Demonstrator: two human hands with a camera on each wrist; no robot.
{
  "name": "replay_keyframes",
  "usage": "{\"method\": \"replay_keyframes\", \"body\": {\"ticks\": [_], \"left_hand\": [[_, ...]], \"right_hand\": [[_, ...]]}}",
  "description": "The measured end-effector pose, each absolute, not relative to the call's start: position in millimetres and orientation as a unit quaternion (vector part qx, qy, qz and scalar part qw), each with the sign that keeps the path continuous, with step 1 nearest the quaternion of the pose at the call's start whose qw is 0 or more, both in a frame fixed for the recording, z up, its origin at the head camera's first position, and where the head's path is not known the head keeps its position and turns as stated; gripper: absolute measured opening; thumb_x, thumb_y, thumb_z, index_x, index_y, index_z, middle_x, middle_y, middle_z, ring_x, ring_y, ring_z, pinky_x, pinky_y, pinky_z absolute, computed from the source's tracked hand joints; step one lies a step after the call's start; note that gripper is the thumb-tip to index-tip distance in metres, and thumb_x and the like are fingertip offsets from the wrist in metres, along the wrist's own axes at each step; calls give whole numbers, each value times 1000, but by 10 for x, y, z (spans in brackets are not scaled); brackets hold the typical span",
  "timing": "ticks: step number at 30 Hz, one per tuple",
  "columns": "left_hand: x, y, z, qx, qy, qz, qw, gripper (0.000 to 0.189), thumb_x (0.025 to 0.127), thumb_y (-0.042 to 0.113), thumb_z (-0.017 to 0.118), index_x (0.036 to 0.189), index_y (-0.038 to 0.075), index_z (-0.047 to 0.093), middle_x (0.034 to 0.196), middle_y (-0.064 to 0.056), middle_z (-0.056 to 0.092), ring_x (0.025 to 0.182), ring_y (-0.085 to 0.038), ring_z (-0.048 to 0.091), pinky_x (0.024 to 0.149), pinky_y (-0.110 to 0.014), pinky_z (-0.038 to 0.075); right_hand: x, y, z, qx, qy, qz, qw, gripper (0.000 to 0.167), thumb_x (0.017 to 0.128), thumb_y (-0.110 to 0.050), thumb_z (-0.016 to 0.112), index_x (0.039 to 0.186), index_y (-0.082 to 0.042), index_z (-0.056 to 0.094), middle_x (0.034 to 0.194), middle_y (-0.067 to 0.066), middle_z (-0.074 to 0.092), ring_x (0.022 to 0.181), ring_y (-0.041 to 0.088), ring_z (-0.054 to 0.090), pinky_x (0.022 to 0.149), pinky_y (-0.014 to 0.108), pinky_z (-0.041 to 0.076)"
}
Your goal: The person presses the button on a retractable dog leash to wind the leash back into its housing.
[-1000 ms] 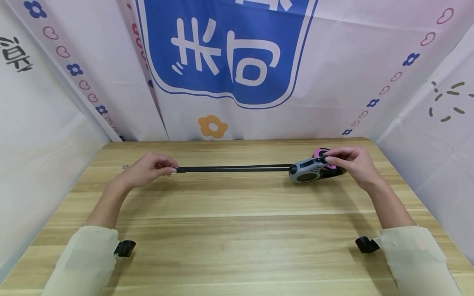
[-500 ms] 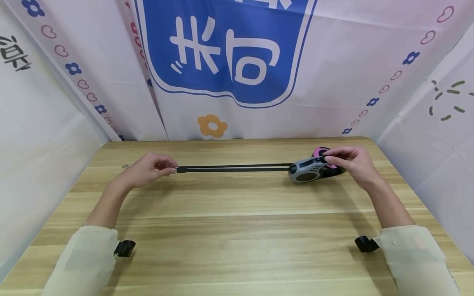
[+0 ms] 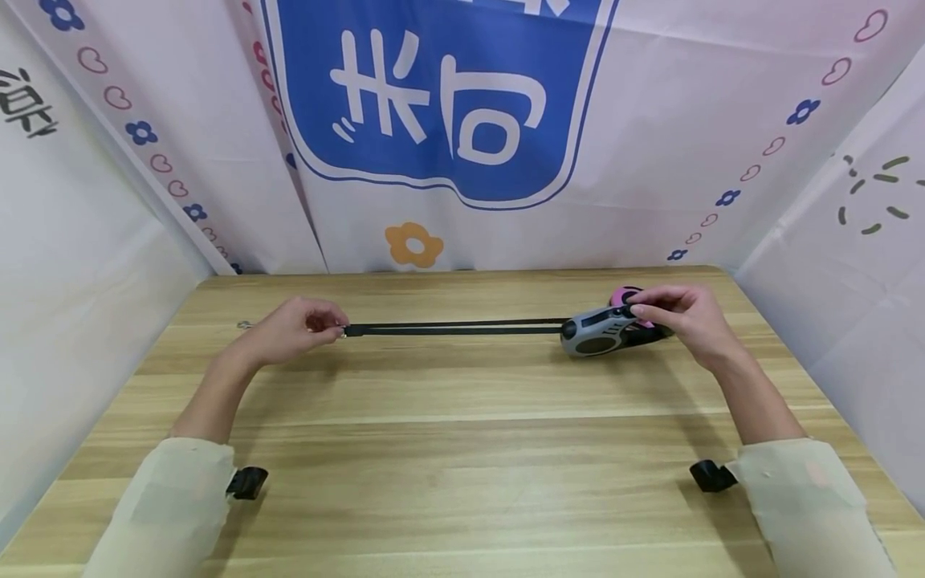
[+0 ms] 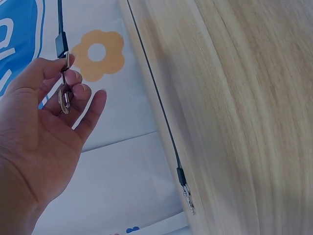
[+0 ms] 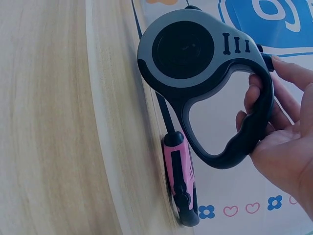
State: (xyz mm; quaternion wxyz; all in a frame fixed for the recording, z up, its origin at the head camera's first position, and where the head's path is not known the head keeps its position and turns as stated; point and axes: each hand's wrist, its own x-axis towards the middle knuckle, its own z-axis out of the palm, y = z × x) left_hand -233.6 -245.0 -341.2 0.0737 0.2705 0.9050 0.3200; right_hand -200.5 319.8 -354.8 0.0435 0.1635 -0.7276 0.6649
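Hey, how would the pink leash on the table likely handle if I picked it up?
Its case looks like moulded plastic, so probably stiff. The thin, flat strap would likely hang floppy. The shiny, metal-looking clip at its end may swing.

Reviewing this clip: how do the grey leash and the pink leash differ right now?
The right hand grips the grey leash; the pink leash rests on the table. The grey leash's clip is pinched by the left hand, while the pink leash's clip lies loose. Both have dark straps drawn out.
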Motion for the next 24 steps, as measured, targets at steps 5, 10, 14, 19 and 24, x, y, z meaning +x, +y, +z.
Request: {"method": "replay_keyframes", "body": {"ticks": [5, 10, 14, 19, 24], "left_hand": [[-2343, -2420, -3411, 270, 903, 325, 79, 10, 99, -2, 65, 106, -4, 72, 91, -13, 71, 82, -14, 61, 73, -25, 52], [-2343, -2395, -3405, 277, 901, 325, 75, 9, 98, -2, 65, 104, -3, 72, 87, -12, 69, 78, -14, 59, 68, -26, 50], [-2350, -2394, -3412, 285, 901, 321, 71, 8, 99, -1, 66, 103, -2, 72, 87, -11, 69, 76, -13, 58, 67, -26, 50], [-2356, -2398, -3417, 290, 900, 318, 70, 9, 100, 1, 66, 105, -1, 73, 88, -11, 70, 77, -12, 59, 68, -26, 51], [-2358, -2394, -3419, 292, 898, 320, 72, 9, 100, 2, 66, 106, -1, 73, 90, -11, 71, 79, -13, 61, 70, -26, 52]], "right_hand": [[-2007, 3190, -3549, 161, -728, 665, 42, 20, 93, 10, 69, 97, -5, 81, 89, -4, 77, 73, 8, 65, 66, 19, 54], [-2009, 3184, -3552, 162, -721, 672, 40, 22, 93, 12, 68, 96, -6, 81, 89, -3, 77, 74, 7, 65, 67, 20, 54], [-2009, 3176, -3551, 164, -719, 675, 40, 23, 94, 13, 67, 96, -6, 81, 89, -4, 77, 74, 6, 64, 67, 19, 54], [-2005, 3178, -3554, 164, -720, 673, 42, 22, 94, 13, 67, 96, -5, 81, 89, -4, 77, 73, 6, 64, 67, 20, 54], [-2004, 3176, -3556, 166, -718, 674, 42, 22, 93, 13, 67, 97, -4, 80, 89, -3, 77, 74, 7, 64, 67, 20, 54]]}}
